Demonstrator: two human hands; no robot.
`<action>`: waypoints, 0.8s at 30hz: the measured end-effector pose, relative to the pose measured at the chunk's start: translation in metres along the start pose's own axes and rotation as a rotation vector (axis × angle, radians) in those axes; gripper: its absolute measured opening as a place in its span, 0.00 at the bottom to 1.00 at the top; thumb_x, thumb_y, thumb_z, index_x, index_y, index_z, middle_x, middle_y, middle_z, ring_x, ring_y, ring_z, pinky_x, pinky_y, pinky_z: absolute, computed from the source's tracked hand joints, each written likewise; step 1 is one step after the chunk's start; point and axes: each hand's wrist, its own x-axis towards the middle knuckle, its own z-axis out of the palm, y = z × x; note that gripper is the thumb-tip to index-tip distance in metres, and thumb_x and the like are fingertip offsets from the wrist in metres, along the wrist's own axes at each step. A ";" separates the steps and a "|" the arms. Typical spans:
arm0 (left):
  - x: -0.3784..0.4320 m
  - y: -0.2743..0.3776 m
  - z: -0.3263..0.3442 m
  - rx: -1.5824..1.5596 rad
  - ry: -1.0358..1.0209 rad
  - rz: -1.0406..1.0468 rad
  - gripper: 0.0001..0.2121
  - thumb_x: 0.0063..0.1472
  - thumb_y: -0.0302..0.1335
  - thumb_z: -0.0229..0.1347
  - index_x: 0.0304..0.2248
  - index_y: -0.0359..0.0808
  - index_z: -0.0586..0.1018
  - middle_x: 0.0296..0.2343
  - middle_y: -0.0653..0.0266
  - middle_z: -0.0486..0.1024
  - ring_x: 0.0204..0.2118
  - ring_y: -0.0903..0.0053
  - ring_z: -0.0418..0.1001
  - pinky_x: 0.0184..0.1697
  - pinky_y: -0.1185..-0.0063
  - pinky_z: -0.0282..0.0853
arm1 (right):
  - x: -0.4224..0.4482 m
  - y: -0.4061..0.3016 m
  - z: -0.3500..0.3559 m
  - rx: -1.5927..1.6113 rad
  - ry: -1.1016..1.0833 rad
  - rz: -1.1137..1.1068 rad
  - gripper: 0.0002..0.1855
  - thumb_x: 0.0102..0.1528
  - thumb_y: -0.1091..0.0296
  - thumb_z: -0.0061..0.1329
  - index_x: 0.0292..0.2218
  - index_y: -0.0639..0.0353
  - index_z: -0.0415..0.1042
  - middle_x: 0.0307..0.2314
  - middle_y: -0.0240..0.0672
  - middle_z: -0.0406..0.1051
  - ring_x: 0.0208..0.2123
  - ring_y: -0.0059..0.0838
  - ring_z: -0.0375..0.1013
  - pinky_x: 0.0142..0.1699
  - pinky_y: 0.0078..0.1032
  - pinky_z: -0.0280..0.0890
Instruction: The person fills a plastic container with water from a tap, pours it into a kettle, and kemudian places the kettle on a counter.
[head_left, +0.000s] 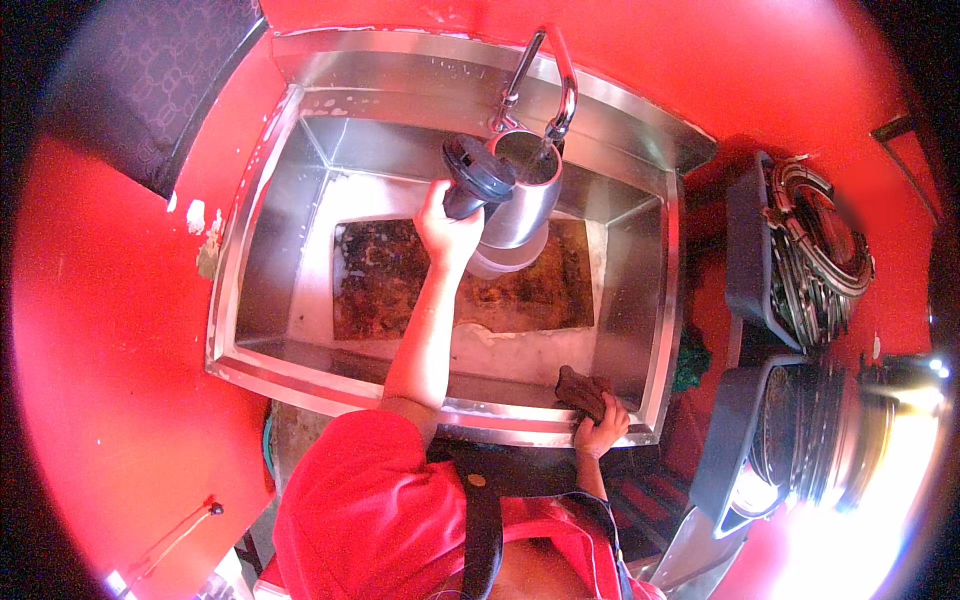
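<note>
My left hand (451, 229) grips the black handle of a stainless steel kettle-like jug (517, 214). A round black plastic part (480, 169), perhaps its lid, stands above that handle. The jug's open mouth sits under the outlet of a chrome gooseneck faucet (571, 90), where a thin stream seems to run in. Below the jug shows a pale rounded surface (510, 259), and I cannot tell whether it belongs to it. At the sink's near right rim, my right hand (602, 429) holds a dark brown crumpled cloth (581, 390).
The steel sink (671, 300) surrounds both hands, with a rusty brown rectangular panel (390, 300) at its bottom. On the right, one grey bin (742, 247) holds metal rings and racks; another grey bin (727, 442) holds stacked plates or trays. Red walls (112, 300) stand close by.
</note>
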 end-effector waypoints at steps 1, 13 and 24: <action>-0.001 0.000 -0.001 0.005 -0.001 0.001 0.17 0.35 0.21 0.61 0.30 0.36 0.73 0.22 0.56 0.75 0.27 0.64 0.76 0.30 0.73 0.69 | -0.001 0.000 0.000 0.000 -0.004 0.001 0.26 0.36 0.65 0.40 0.42 0.55 0.67 0.40 0.38 0.66 0.44 0.45 0.60 0.51 0.40 0.50; 0.007 -0.016 0.001 -0.025 -0.024 0.005 0.17 0.36 0.21 0.61 0.31 0.35 0.74 0.24 0.58 0.75 0.29 0.71 0.75 0.34 0.75 0.69 | -0.002 -0.011 0.002 0.013 0.010 0.034 0.28 0.35 0.65 0.40 0.42 0.54 0.67 0.40 0.39 0.66 0.45 0.46 0.59 0.53 0.40 0.50; 0.017 -0.063 -0.003 0.076 -0.042 0.286 0.22 0.41 0.29 0.66 0.35 0.27 0.73 0.30 0.55 0.75 0.31 0.67 0.73 0.38 0.73 0.70 | -0.003 0.011 0.005 0.082 -0.075 0.186 0.32 0.33 0.68 0.51 0.44 0.46 0.65 0.40 0.34 0.65 0.46 0.40 0.60 0.51 0.37 0.54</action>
